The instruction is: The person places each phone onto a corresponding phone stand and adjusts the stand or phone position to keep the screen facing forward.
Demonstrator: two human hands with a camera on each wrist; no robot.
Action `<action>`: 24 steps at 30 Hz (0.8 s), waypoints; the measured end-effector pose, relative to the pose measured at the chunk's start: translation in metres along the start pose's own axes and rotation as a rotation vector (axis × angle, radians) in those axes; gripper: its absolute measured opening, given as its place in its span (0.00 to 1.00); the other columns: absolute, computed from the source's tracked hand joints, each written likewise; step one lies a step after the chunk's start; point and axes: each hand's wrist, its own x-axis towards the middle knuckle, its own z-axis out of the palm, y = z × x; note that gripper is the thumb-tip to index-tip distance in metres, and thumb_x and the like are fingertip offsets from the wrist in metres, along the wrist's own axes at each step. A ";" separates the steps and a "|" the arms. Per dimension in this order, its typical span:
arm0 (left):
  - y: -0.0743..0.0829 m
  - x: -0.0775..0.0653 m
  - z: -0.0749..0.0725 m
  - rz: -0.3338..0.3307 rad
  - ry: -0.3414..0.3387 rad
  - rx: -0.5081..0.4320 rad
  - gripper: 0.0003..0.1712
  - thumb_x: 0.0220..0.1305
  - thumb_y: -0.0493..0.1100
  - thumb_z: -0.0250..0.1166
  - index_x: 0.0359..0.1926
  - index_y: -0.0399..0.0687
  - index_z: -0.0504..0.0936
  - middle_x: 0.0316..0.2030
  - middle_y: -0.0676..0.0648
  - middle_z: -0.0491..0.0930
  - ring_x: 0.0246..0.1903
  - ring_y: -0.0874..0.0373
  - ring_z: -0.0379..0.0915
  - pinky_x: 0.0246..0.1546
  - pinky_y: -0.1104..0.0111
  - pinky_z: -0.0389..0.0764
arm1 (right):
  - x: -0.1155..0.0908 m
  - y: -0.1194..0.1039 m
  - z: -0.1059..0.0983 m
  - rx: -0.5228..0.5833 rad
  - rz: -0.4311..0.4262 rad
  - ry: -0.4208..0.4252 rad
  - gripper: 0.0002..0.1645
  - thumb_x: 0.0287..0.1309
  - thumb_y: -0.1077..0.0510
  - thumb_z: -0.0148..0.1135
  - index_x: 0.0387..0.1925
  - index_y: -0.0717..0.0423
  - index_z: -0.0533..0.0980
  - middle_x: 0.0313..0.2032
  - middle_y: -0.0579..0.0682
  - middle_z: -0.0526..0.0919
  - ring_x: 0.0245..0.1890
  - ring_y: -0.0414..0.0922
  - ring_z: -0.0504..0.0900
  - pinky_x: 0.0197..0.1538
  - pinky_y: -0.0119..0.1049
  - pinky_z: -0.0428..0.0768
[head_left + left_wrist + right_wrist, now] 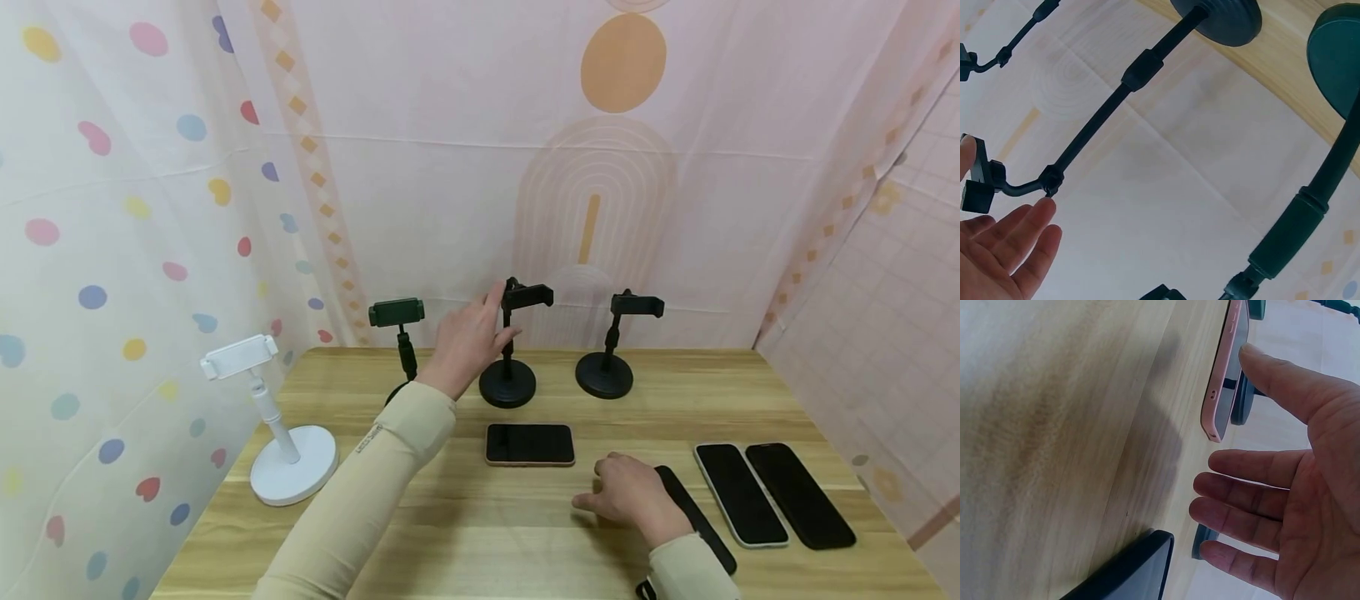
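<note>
At the middle black phone stand (507, 383), my left hand (467, 342) is raised beside the clamp (531, 296). In the left wrist view, its fingers (1032, 234) are spread and relaxed just below the stand's upper joint (1051, 178), and the thumb shows at the frame's left edge by the clamp. My right hand (628, 493) hovers low over the table, fingers loosely extended and nothing in its palm (1329, 525). A pink-edged phone (530, 444) lies flat in front of the middle stand. Close beside the right hand lies a black phone (693, 517), partly hidden by the forearm.
A white phone stand (294, 467) is at the left, a dark green one (396, 312) behind my left arm, and another black one (604, 375) at the back right. A white-edged phone (741, 496) and a black phone (801, 496) lie at the right. Patterned curtains surround the wooden table (517, 542).
</note>
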 end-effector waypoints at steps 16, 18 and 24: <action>-0.001 0.019 0.003 -0.047 -0.092 -0.365 0.29 0.66 0.50 0.61 0.64 0.43 0.70 0.46 0.41 0.84 0.37 0.54 0.79 0.37 0.57 0.83 | -0.001 0.002 0.000 0.002 0.000 -0.005 0.32 0.46 0.36 0.68 0.37 0.62 0.82 0.38 0.57 0.84 0.37 0.54 0.81 0.40 0.53 0.81; 0.000 0.021 0.002 -0.064 -0.104 -0.423 0.28 0.68 0.49 0.59 0.64 0.42 0.70 0.45 0.41 0.83 0.37 0.54 0.77 0.38 0.57 0.82 | -0.001 0.003 0.000 0.000 0.001 -0.001 0.32 0.46 0.36 0.68 0.36 0.62 0.82 0.38 0.57 0.84 0.37 0.53 0.81 0.40 0.52 0.81; -0.003 0.027 0.007 -0.096 -0.120 -0.530 0.24 0.70 0.43 0.56 0.64 0.43 0.70 0.50 0.39 0.81 0.37 0.53 0.75 0.41 0.57 0.81 | -0.002 0.004 -0.001 -0.003 -0.003 0.012 0.31 0.45 0.36 0.69 0.34 0.61 0.82 0.37 0.56 0.84 0.35 0.53 0.80 0.38 0.52 0.81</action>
